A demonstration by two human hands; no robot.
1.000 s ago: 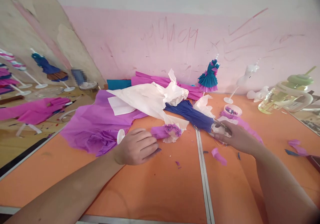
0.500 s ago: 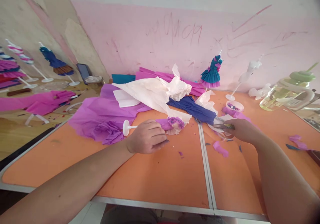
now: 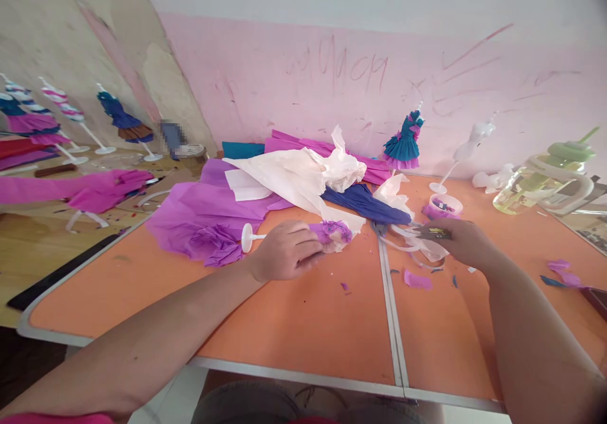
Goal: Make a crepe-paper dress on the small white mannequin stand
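Note:
My left hand (image 3: 289,251) is closed around a small mannequin on a white stand, which lies on its side with its round white base (image 3: 246,238) to the left. Purple crepe paper (image 3: 336,230) with ruffled edges covers its far end, right of my fingers. My right hand (image 3: 467,242) is closed on a small dark tool (image 3: 434,233) with yellowish marks, its kind hard to make out. White paper strips (image 3: 408,242) lie beside that hand. A gathered blue crepe paper piece (image 3: 370,203) lies between my hands, behind them.
Purple crepe paper (image 3: 190,222) and white crepe paper (image 3: 279,168) are heaped behind my left hand. At the back right stand a dressed mannequin (image 3: 404,139), a bare white mannequin (image 3: 472,143), a tub of scraps (image 3: 446,206) and a green-lidded bottle (image 3: 535,181). Paper scraps (image 3: 417,280) dot the orange table (image 3: 303,329).
The view has shifted slightly to the left. My right hand has stayed near the white strips, which now spread more openly beside it. My left hand still holds the mannequin.

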